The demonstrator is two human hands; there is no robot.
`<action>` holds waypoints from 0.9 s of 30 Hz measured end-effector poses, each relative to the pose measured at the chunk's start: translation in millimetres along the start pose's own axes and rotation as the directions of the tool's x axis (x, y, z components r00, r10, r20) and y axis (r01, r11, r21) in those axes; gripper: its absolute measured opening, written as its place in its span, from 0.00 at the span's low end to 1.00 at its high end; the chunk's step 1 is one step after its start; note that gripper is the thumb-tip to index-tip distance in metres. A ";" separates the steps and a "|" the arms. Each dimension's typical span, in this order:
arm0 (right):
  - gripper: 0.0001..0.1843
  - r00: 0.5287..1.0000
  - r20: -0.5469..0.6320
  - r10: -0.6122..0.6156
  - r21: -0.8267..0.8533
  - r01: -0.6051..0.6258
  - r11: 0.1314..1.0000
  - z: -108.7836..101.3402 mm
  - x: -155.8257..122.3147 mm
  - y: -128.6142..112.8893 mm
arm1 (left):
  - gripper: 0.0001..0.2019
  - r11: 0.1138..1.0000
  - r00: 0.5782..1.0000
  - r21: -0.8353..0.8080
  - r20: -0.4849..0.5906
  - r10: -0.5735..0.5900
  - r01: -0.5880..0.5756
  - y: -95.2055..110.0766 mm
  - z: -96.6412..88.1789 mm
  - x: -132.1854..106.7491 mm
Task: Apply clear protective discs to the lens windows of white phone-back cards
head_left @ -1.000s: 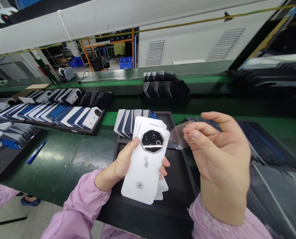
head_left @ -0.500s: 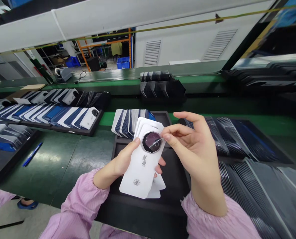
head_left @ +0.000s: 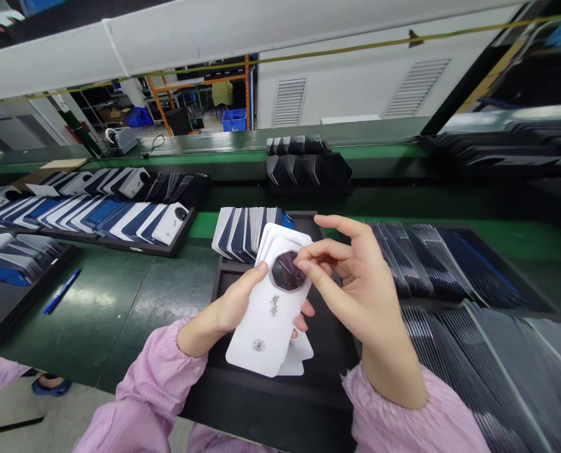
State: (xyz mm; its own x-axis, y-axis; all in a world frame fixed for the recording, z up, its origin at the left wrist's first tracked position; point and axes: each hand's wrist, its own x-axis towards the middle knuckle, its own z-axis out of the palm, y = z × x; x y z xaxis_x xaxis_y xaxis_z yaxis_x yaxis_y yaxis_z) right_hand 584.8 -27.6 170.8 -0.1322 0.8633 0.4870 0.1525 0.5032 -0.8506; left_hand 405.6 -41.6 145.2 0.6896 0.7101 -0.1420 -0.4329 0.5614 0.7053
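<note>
My left hand [head_left: 235, 296] is closed around a small fanned stack of white phone back covers, thumb on the near edge and fingers underneath. The top phone back cover [head_left: 260, 333] is tilted towards me, with dark print and a round emblem. Near its upper end sits a dark octagonal camera window [head_left: 284, 277] with a silver rim. My right hand [head_left: 351, 277] pinches thumb and index finger over the window's right side, on what looks like a thin clear film. Below the covers lies a black tray [head_left: 327, 314], holding a row of white and blue covers [head_left: 249, 233] at its far end.
On the left stand black trays of white and blue covers [head_left: 114, 217]. A blue pen [head_left: 62, 290] lies on the green bench [head_left: 105, 302]. Dark glossy panels [head_left: 488, 365] fill the right side. Another dark stack [head_left: 308, 168] stands at the back, below a white overhead beam [head_left: 308, 28].
My right hand has moved slightly left and its pinching fingertips are now over the dark window instead of at its right edge. The left hand and covers have barely moved.
</note>
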 end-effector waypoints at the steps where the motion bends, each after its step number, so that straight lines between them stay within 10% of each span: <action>1: 0.28 0.999 0.006 -0.031 -0.037 0.032 0.999 1.0 0.1 0.4 | 0.35 1.000 1.000 -0.002 -0.001 -0.002 0.002 0.0 0.3 0.3; 8: 0.33 0.932 -0.184 -0.313 -0.444 0.206 0.872 4.3 5.6 -2.0 | 0.29 0.995 0.997 0.060 0.010 0.081 -0.081 3.7 -0.7 1.5; 11: 0.38 0.956 -0.164 -0.242 -0.465 0.141 0.874 -0.4 9.5 1.2 | 0.26 0.959 0.980 0.234 -0.083 0.182 -0.159 5.6 2.6 0.8; 14: 0.24 0.997 0.023 -0.077 -0.363 0.080 0.928 -4.3 11.3 6.4 | 0.27 0.887 0.915 0.404 -0.226 0.334 -0.224 5.0 3.5 3.3; 20: 0.13 0.981 -0.166 0.105 -0.284 -0.149 0.947 -12.7 11.6 11.7 | 0.26 0.813 0.733 0.328 -0.357 0.579 -0.482 26.9 -13.2 7.5; 24: 0.07 0.969 0.126 0.215 -0.454 -0.136 0.880 -16.8 17.0 19.0 | 0.28 0.805 0.718 0.199 -0.368 0.591 -0.560 54.1 -22.3 -1.8; 27: 0.09 0.815 0.443 0.373 -0.524 -0.103 0.846 -9.2 20.3 26.3 | 0.27 0.833 0.761 0.163 -0.343 0.551 -0.529 60.1 -19.7 -6.5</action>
State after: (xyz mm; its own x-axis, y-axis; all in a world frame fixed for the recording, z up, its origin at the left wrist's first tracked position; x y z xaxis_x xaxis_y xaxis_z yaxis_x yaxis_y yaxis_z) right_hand 595.1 3.6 160.2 -0.4846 0.8747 -0.0083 0.6555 0.3568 -0.6656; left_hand 363.7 -4.1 174.9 0.0876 0.9952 0.0424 -0.6306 0.0225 0.7758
